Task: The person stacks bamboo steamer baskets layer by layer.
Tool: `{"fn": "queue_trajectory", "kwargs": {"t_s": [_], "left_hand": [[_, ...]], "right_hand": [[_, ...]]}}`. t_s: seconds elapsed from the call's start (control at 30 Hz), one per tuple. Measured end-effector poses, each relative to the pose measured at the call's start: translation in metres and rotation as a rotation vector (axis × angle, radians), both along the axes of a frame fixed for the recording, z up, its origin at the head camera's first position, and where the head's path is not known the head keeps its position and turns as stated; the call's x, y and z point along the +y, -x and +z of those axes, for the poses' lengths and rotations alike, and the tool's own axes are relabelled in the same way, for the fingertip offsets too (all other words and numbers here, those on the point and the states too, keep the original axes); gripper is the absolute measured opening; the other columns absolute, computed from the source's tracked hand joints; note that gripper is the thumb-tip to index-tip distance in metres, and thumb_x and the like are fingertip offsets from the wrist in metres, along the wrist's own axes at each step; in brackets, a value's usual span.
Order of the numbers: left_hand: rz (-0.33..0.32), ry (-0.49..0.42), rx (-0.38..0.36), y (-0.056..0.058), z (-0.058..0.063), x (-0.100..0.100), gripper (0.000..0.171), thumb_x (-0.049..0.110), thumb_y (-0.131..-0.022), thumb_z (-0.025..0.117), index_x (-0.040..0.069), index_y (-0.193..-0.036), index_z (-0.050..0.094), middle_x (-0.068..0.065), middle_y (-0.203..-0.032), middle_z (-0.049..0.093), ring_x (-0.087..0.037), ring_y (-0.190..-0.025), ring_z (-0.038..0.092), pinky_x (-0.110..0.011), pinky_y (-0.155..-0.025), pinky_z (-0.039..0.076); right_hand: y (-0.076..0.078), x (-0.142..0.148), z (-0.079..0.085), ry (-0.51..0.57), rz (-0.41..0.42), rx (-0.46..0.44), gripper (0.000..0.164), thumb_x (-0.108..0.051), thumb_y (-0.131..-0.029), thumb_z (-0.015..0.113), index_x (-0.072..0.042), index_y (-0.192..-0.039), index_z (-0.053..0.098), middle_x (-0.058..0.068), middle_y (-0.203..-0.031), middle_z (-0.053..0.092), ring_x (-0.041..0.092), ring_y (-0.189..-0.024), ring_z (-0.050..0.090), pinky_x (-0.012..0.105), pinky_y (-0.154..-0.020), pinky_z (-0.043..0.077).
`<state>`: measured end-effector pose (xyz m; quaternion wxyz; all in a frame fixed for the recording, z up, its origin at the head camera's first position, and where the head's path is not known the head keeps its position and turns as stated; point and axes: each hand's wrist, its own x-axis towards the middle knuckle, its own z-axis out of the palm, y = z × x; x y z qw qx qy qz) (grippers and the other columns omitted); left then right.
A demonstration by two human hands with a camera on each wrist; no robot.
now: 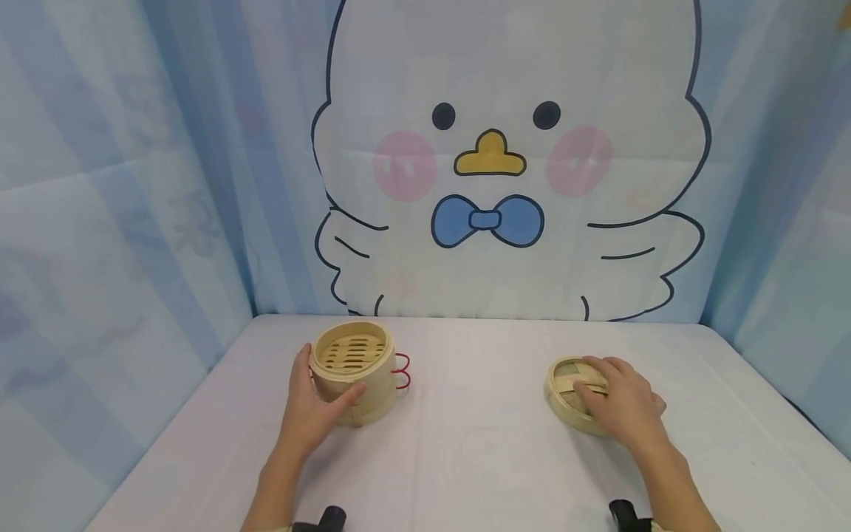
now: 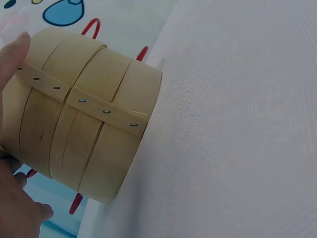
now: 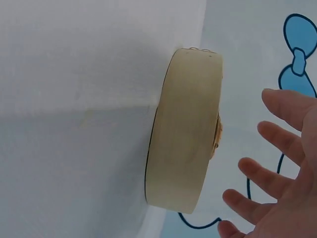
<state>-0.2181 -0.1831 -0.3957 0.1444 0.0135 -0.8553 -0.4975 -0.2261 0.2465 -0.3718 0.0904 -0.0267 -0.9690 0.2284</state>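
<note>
Operator: What surrounds me?

Spotter: A pale blue fabric backdrop (image 1: 492,277) printed with a white chick, then a white cloth-covered table (image 1: 479,414): the first hangs behind, the second lies under the tall, round, pale bamboo steamer (image 1: 362,373).

Operator: And my hands?

Spotter: Your left hand (image 1: 315,417) is clamped on the steamer, thumb on its near face, fingers round its left side. Your right hand (image 1: 625,403), well right of the steamer, has its fingers apart; the right wrist view shows a gap beneath them.

Operator: Anything smaller?

Spotter: Below your right hand, a low, round bamboo lid with woven top (image 1: 569,399), well right of the steamer. Thin red loops (image 1: 409,379) jut from the steamer's right wall, in the way on the lid's side.
</note>
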Motion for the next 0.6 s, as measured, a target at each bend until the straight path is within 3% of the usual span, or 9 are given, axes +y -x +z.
{"fn": "queue_trajectory", "kwargs": {"t_s": [0.27,0.6], "left_hand": [[0.008,0.013,0.003,0.0,-0.001,-0.003,0.114,0.044,-0.086,0.08,0.003,-0.16,0.003,-0.022,-0.164,0.014,-0.039,-0.15,0.014,-0.06,-0.118,0.016],[0.006,-0.002,-0.006,0.001,0.0,-0.003,0.114,0.045,-0.086,0.08,0.003,-0.161,0.004,-0.022,-0.164,0.014,-0.039,-0.151,0.014,-0.06,-0.118,0.016]], "right_hand": [[0.007,0.01,-0.007,0.01,-0.018,-0.059,0.059,-0.031,-0.096,0.065,-0.001,-0.144,0.048,0.034,-0.145,0.038,0.061,-0.128,0.037,0.076,-0.088,0.033],[0.014,0.029,-0.012,0.07,0.033,-0.133,0.048,-0.028,-0.099,0.064,0.0,-0.136,0.056,0.035,-0.147,0.038,0.062,-0.132,0.031,0.089,-0.09,0.019]]}}
